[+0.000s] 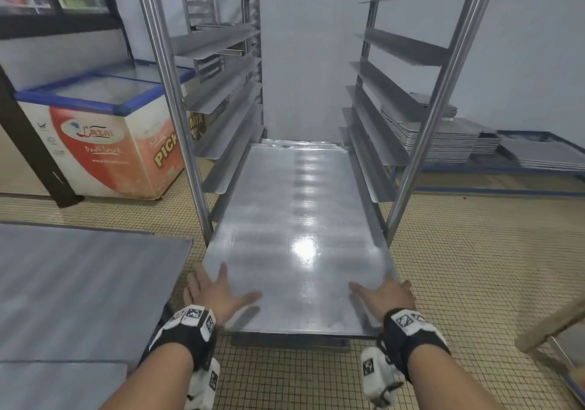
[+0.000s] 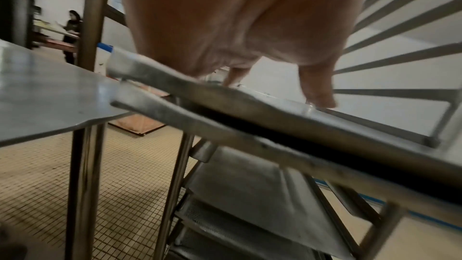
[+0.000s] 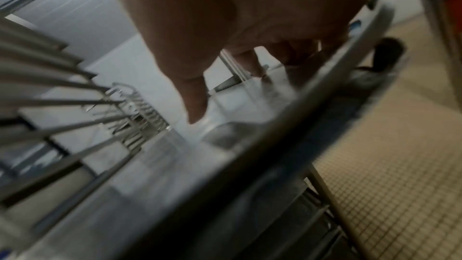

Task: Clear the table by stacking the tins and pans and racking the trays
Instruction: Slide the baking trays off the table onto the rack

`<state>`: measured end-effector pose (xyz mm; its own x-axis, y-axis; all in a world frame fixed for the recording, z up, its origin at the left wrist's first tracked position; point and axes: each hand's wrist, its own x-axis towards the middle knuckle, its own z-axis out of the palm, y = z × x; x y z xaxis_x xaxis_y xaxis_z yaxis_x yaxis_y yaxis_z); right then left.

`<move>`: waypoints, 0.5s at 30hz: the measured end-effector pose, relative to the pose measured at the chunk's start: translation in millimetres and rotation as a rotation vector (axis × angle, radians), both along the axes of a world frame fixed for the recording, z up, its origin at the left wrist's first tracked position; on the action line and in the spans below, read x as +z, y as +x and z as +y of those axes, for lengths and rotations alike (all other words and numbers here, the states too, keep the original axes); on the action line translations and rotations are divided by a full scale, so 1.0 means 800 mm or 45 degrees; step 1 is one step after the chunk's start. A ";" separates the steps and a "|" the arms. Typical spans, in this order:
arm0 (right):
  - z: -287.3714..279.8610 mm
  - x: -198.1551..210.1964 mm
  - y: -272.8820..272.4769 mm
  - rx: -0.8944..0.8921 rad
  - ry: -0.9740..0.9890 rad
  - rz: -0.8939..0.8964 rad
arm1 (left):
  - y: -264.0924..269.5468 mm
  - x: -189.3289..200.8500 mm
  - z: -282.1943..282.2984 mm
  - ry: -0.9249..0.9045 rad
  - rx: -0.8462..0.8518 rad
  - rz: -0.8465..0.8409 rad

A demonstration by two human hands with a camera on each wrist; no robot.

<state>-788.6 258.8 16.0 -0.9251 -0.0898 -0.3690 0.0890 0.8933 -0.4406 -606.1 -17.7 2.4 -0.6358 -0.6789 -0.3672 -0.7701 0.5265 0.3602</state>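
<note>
A large flat steel tray point(image 1: 294, 219) lies lengthwise in the tall steel rack point(image 1: 171, 93), its far end between the side runners and its near end sticking out toward me. My left hand point(image 1: 221, 286) rests flat with spread fingers on the tray's near left corner; its fingers point(image 2: 321, 94) touch the tray top point(image 2: 250, 102). My right hand point(image 1: 384, 294) lies on the near right corner, thumb point(image 3: 195, 106) pointing down onto the sheet. Another tray edge point(image 1: 291, 343) shows just beneath.
A steel table point(image 1: 79, 283) stands close on my left. Behind the rack sit a chest freezer point(image 1: 104, 143) and, to the right, stacks of trays point(image 1: 443, 137) on a low blue frame. A wooden piece point(image 1: 550, 330) juts in at right. Another person point(image 2: 72, 33) stands far off.
</note>
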 end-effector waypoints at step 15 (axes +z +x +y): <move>0.020 -0.031 0.049 1.015 0.426 0.577 | 0.018 -0.010 0.035 -0.379 -0.653 0.047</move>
<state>-749.1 275.1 -9.1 -0.6992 -0.7059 -0.1132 -0.7108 0.7034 0.0036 -592.0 10.1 -5.4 -0.9187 -0.3518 -0.1795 -0.3803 0.9107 0.1616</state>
